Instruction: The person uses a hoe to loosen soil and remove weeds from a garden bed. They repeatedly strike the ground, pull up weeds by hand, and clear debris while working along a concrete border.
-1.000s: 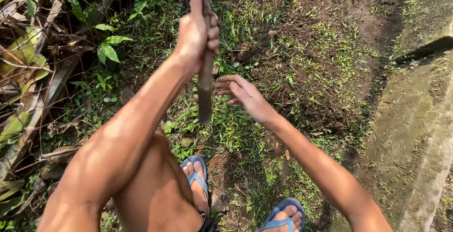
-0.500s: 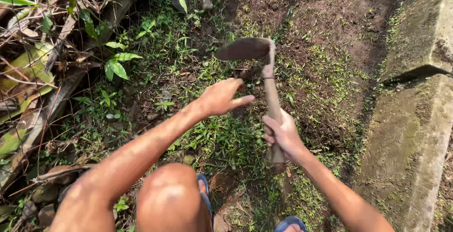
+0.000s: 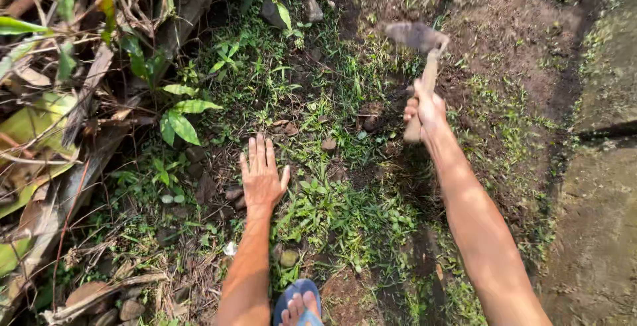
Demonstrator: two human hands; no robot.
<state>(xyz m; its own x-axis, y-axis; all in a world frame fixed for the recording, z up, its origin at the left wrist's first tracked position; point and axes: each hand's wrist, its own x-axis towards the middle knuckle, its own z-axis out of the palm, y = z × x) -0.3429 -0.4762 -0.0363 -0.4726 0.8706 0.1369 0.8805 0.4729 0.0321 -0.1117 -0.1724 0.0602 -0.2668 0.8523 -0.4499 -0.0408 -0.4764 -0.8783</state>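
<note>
Weeding stroke in progress. The right hand [image 3: 424, 110] is gripping the wooden handle of a hoe [image 3: 418, 37], blade raised over the weeds [image 3: 332, 206]. The left hand [image 3: 262, 177] is resting flat, fingers spread, on the ground [image 3: 517, 47]. The next chop needs that hand kept clear.

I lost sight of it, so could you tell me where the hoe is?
In the head view, upper right: the hoe is gripped by the right hand, blade over the weedy soil.

One camera only, worn on the head, looking steeply down past both forearms at the weedy ground [image 3: 345, 213] close below, a sandalled foot [image 3: 298, 306] at the bottom edge.
</note>
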